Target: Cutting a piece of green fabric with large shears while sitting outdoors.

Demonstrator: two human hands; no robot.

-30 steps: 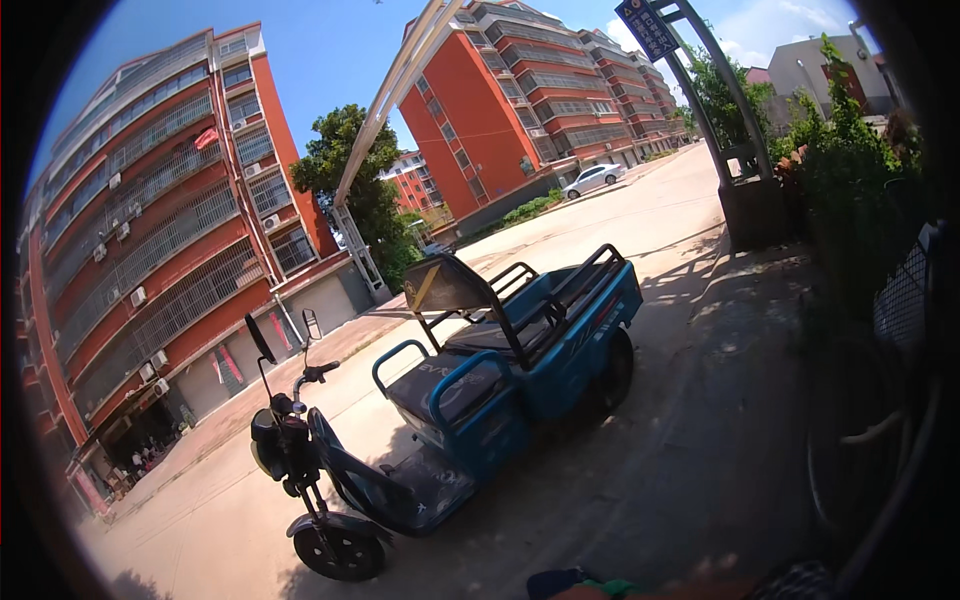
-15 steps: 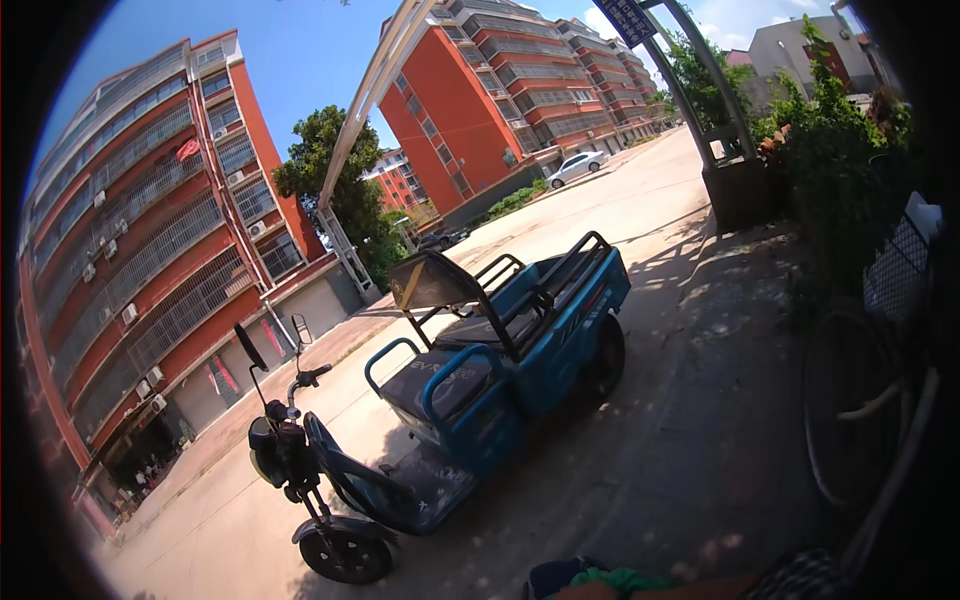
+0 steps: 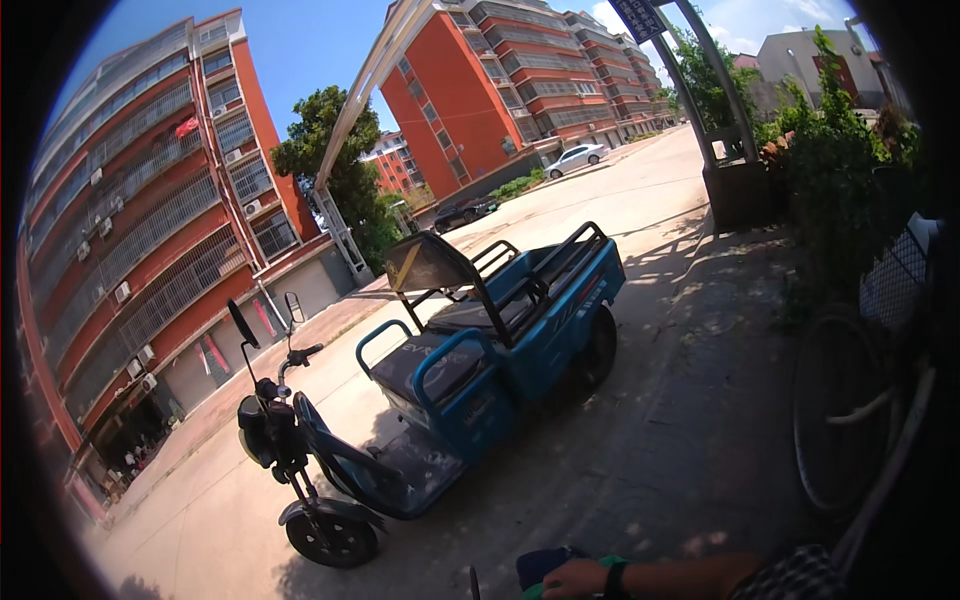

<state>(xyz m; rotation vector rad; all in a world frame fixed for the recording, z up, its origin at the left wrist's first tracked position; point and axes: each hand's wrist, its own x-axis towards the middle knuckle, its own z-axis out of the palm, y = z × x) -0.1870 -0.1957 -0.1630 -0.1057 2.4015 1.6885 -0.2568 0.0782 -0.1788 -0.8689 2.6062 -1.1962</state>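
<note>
At the bottom edge, right of centre, my right hand (image 3: 572, 578) has its fingers curled over a dark blue and green object (image 3: 542, 566), whose lower part is cut off. My wrist has a dark band and the forearm a checked sleeve. My left hand is out of frame. Before me stands a blue electric cargo tricycle (image 3: 450, 420), side-on, with black seats, railed cargo box, handlebar and mirrors at its left end; its front wheel (image 3: 330, 540) is nearest the lower edge.
A bicycle with a basket (image 3: 895, 265) stands at the right beside shrubs (image 3: 840, 160). A metal arch (image 3: 740, 130) spans the paved lane (image 3: 640, 190). Farther off are red apartment blocks (image 3: 440, 120), trees, a white car (image 3: 575, 160) and a dark car (image 3: 465, 210).
The scene has shifted slightly left and up as my view moved. My right hand and forearm show more at the bottom edge, and more of the dark car is visible.
</note>
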